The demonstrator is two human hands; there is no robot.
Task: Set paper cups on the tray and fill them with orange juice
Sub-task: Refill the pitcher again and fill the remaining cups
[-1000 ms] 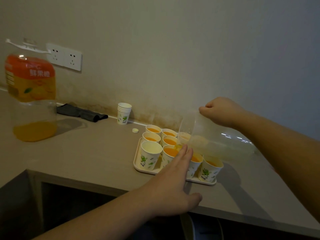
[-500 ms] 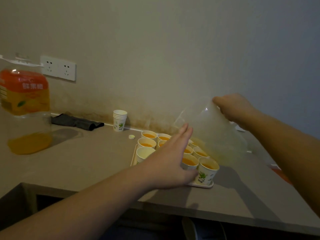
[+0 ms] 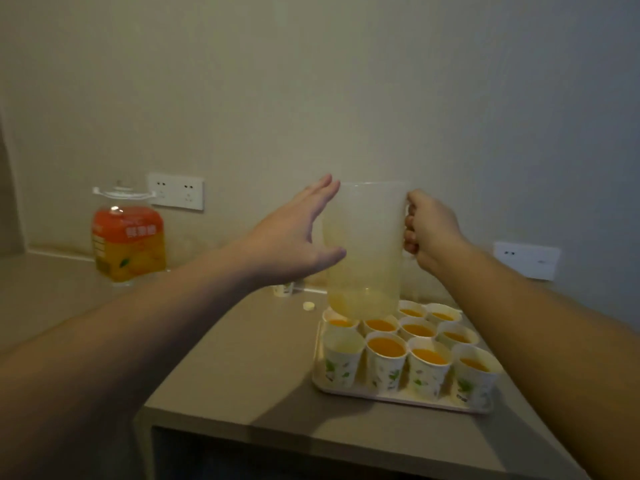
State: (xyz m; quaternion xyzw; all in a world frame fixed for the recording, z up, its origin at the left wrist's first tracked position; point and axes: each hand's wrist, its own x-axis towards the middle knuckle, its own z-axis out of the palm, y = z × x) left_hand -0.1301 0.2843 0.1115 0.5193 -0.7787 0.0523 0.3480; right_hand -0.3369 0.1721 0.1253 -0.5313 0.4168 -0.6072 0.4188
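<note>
Left hand raised, fingers straight; right hand curled tight.

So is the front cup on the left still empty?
Looks empty: the front-left cup shows only pale inside, while the cup beside it holds orange juice to near its rim.

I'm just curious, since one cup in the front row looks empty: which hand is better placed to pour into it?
Right, probably: the right hand already grips the pitcher by its handle, above the tray. The left hand only lies open against its side.
</note>
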